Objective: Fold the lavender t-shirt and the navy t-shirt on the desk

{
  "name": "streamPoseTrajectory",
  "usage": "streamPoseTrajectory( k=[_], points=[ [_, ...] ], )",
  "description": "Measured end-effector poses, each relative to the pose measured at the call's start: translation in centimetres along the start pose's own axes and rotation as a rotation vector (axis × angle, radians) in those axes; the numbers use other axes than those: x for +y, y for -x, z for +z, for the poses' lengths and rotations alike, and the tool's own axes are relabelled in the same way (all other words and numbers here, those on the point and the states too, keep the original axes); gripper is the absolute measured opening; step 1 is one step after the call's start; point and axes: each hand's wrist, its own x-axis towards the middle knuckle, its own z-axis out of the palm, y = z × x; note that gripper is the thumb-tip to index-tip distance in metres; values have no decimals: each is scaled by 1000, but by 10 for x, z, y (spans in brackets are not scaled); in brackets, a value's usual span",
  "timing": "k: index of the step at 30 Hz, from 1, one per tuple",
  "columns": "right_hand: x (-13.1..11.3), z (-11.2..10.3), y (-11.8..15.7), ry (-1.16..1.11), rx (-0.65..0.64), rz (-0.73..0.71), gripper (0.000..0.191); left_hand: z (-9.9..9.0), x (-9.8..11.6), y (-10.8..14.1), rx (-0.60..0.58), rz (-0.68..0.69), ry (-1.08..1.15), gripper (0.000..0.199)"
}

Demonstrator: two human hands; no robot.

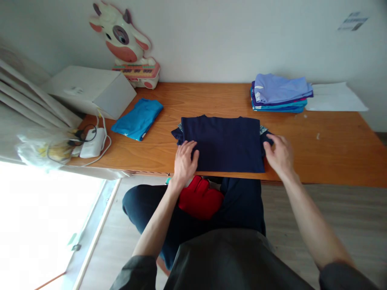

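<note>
A dark navy T-shirt [223, 145] lies folded near the table's front edge, its body in a wide rectangle. Short sleeves with patterned blue-white trim stick out at both sides. My left hand [185, 162] rests at the shirt's left edge, fingers extended and thumb apart. At the opposite side, my right hand [280, 156] touches the right sleeve [266, 137] with its fingertips, the thumb and index finger spread. Left of the shirt lies a folded bright blue garment [139, 119]. A stack of folded clothes [281, 90], lavender on top, sits at the back right.
The wooden table [326, 149] stands against a wall. At its left are a white box [90, 90], a cow-shaped toy keyboard [133, 48], a white power strip [92, 143] with cables, and a plastic bag [45, 149]. White paper [335, 96] lies beside the stack. Something red [201, 197] is on my lap.
</note>
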Motion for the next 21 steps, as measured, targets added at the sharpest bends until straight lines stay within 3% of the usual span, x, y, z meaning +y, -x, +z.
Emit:
streamPoseTrajectory(
  k=[3,5,7,10,12,17,21],
  points=[
    [44,0,-26,166,33,127,68,-18,-42,-24,156,-213,-75,60],
    [58,6,-36,193,24,134,61,-23,-61,-37,175,-310,-114,64],
    [62,14,-42,150,36,135,51,-23,-69,-48,192,-318,-125,51],
    [60,24,-47,-34,67,171,43,-18,-67,-62,222,-263,-99,20],
    [57,28,-49,-178,97,207,42,-14,-64,-70,236,-262,-78,17],
    [36,32,-50,-389,99,238,47,-6,-60,-83,269,-256,106,34],
    [11,26,-45,-378,-37,74,47,-5,-58,-84,240,-132,199,54]
  ],
)
